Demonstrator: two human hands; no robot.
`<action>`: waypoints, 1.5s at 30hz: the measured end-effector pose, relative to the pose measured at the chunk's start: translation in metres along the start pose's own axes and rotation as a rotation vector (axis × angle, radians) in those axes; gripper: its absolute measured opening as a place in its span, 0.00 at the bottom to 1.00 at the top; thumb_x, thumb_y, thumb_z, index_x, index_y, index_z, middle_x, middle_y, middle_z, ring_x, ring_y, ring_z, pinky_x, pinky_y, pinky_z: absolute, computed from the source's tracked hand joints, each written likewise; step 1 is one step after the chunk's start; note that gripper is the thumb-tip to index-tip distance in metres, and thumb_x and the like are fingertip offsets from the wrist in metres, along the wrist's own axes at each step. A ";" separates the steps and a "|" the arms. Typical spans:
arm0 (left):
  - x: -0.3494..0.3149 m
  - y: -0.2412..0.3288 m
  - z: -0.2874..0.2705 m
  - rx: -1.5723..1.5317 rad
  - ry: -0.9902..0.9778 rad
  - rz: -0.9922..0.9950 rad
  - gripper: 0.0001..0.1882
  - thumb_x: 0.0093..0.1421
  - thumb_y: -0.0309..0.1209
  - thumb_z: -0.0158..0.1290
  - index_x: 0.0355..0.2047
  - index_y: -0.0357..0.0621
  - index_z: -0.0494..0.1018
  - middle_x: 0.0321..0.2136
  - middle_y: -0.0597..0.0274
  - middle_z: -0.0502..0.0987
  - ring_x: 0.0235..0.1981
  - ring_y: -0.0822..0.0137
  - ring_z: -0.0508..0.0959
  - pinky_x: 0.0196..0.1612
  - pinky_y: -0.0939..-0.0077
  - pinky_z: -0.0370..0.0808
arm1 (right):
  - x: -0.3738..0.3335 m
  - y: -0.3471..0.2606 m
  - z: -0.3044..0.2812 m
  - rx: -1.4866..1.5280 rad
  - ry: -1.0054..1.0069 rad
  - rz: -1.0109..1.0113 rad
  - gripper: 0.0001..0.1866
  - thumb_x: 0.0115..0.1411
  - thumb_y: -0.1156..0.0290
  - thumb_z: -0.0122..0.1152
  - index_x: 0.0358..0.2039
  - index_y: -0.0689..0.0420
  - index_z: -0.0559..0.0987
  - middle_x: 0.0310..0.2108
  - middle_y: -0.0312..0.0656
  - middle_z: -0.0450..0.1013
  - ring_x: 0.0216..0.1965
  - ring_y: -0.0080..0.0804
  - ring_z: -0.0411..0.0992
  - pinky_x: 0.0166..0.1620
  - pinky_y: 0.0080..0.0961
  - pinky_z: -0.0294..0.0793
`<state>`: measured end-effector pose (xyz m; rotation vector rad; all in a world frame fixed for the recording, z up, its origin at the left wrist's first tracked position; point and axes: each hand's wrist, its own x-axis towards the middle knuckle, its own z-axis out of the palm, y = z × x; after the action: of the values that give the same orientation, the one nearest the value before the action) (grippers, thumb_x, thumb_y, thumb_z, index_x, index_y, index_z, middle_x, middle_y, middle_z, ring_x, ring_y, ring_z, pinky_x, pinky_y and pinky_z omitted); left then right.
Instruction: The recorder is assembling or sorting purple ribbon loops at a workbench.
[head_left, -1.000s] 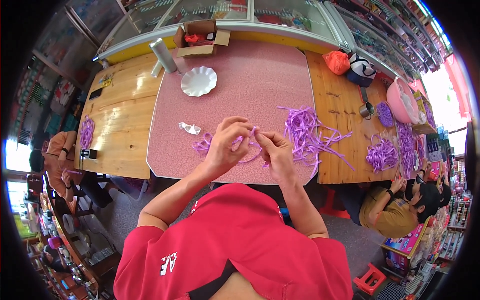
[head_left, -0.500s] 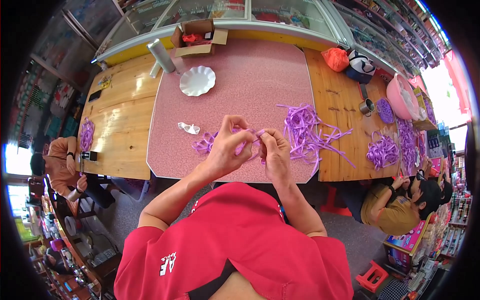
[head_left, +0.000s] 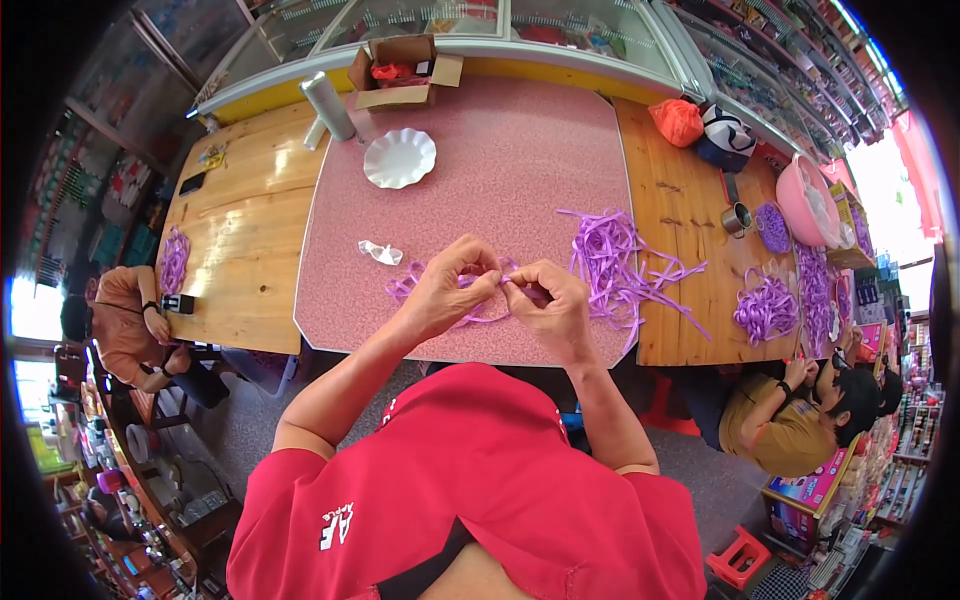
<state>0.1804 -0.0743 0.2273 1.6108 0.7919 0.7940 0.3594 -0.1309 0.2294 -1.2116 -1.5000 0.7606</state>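
Both hands meet above the near half of the pink table [head_left: 380, 310], pinching a purple ribbon [head_left: 511, 267] between the fingertips. My left hand [head_left: 452, 290] has its thumb and forefinger pressed together on the ribbon. Close beside it, my right hand [head_left: 552, 310] is closed on the same ribbon. Under and behind the hands lies more purple ribbon [head_left: 405, 285], partly hidden by them. A large loose heap of purple ribbons [head_left: 606, 260] spreads to the right of my right hand. A crumpled clear plastic piece [head_left: 380, 253] lies left of my left hand.
A white scalloped plate [head_left: 400, 158], a roll of film [head_left: 328, 106] and an open cardboard box [head_left: 398, 96] stand at the back. On the right wooden table are a metal cup [head_left: 736, 218] and a pink basin [head_left: 806, 200]. Other people sit at left and right.
My hands have drawn closer together, the left fingers folding down and the right hand turning inward over the ribbon. The person at left has shifted their hands.
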 end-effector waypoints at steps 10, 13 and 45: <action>0.003 0.003 -0.001 -0.257 -0.026 -0.229 0.05 0.62 0.28 0.55 0.35 0.40 0.73 0.34 0.71 0.72 0.35 0.80 0.70 0.41 0.83 0.68 | -0.001 -0.002 0.006 -0.134 0.140 -0.138 0.07 0.51 0.82 0.67 0.31 0.62 0.79 0.29 0.43 0.76 0.28 0.31 0.77 0.29 0.24 0.76; 0.000 0.004 0.008 -0.354 -0.006 -0.242 0.05 0.63 0.28 0.56 0.35 0.40 0.74 0.34 0.71 0.74 0.37 0.80 0.71 0.43 0.83 0.69 | 0.001 0.000 0.006 -0.156 0.179 -0.147 0.07 0.51 0.83 0.66 0.30 0.62 0.78 0.27 0.42 0.74 0.27 0.29 0.76 0.29 0.23 0.75; -0.001 0.017 0.007 0.251 0.072 0.232 0.10 0.57 0.21 0.55 0.39 0.40 0.72 0.34 0.58 0.76 0.40 0.64 0.77 0.45 0.70 0.71 | 0.002 0.005 -0.013 0.540 -0.108 0.374 0.03 0.62 0.74 0.62 0.34 0.60 0.79 0.26 0.25 0.71 0.26 0.08 0.64 0.27 0.10 0.61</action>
<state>0.1868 -0.0814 0.2432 1.9328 0.7889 0.9514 0.3736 -0.1292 0.2292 -1.0484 -1.0514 1.3972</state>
